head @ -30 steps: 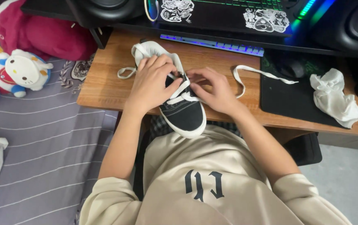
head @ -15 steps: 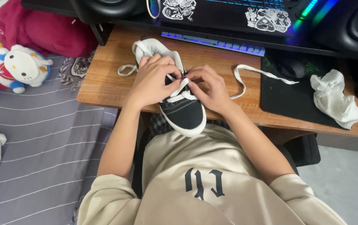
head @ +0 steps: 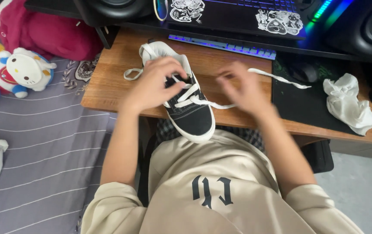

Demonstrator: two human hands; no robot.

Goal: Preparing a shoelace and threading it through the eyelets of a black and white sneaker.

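A black sneaker [head: 192, 117] with a white sole lies on the wooden desk [head: 108, 89], toe toward me and hanging over the desk's front edge. My left hand [head: 153, 84] rests on the shoe's opening and grips it. My right hand [head: 242, 89], blurred, is to the right of the shoe with the white lace [head: 220, 105] stretched taut from the eyelets to its fingers. The lace's free end trails right across the black mouse mat [head: 311, 104]. Another lace end loops off the shoe's left side.
A crumpled white cloth [head: 350, 104] lies on the mat at the right. A lit keyboard [head: 225, 45], a laptop with stickers and two black speakers line the desk's back. A grey striped bed [head: 34, 143] with plush toys [head: 21, 69] is at the left.
My right hand has drawn away from the shoe to the right, pulling the lace taut. My left hand stays on the shoe. The camera has shifted slightly.
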